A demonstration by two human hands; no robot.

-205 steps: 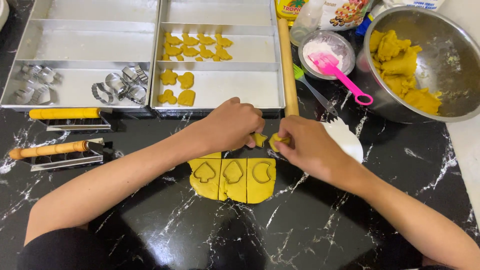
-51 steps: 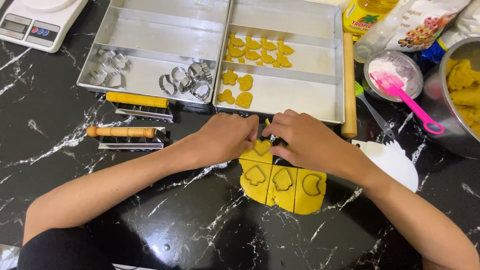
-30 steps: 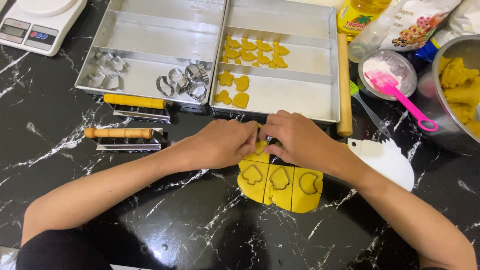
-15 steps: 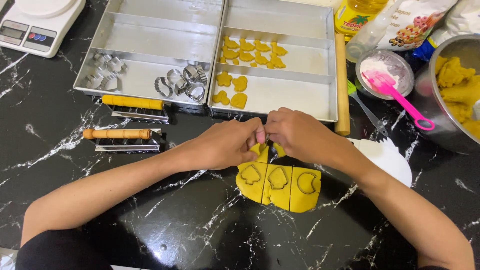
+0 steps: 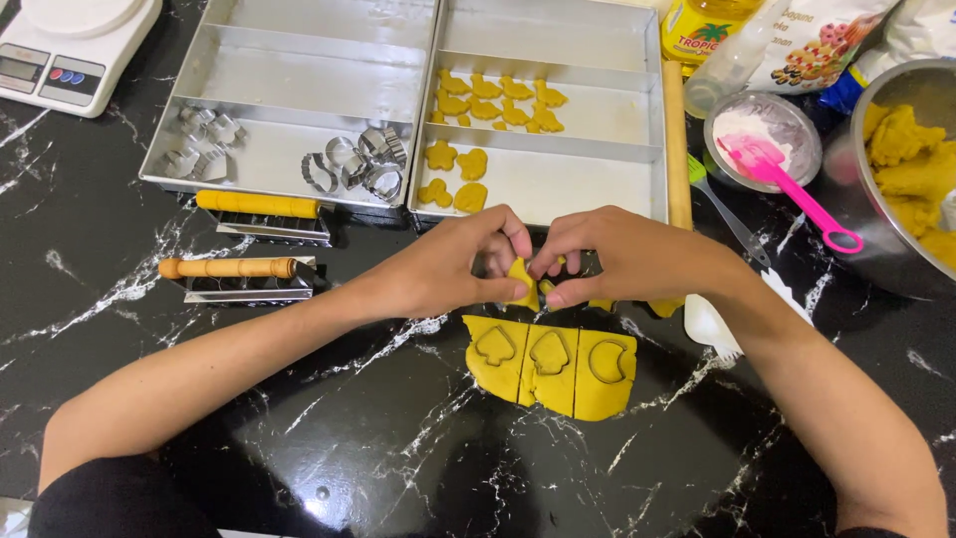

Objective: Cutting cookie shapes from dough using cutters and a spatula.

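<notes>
Head view:
Left hand (image 5: 453,271): fingertips pinched on dough piece (image 5: 521,282).
Right hand (image 5: 622,257): pinched on same piece.
Location: just above dough slab (image 5: 553,384), mid-bench.
Handling: judged soft, light, tear-prone; hold by edges, lightly.

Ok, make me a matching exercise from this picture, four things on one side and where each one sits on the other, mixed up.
Things:
1. pink spatula
2. metal cutters
3. kitchen scale
4. small dough piece

Places:
A. top left corner of the black counter
B. pinched between the fingers of the left hand and the right hand
C. resting in the white bowl of flour
D. inside the left baking tray

Pairs: 1-C, 2-D, 3-A, 4-B
</notes>
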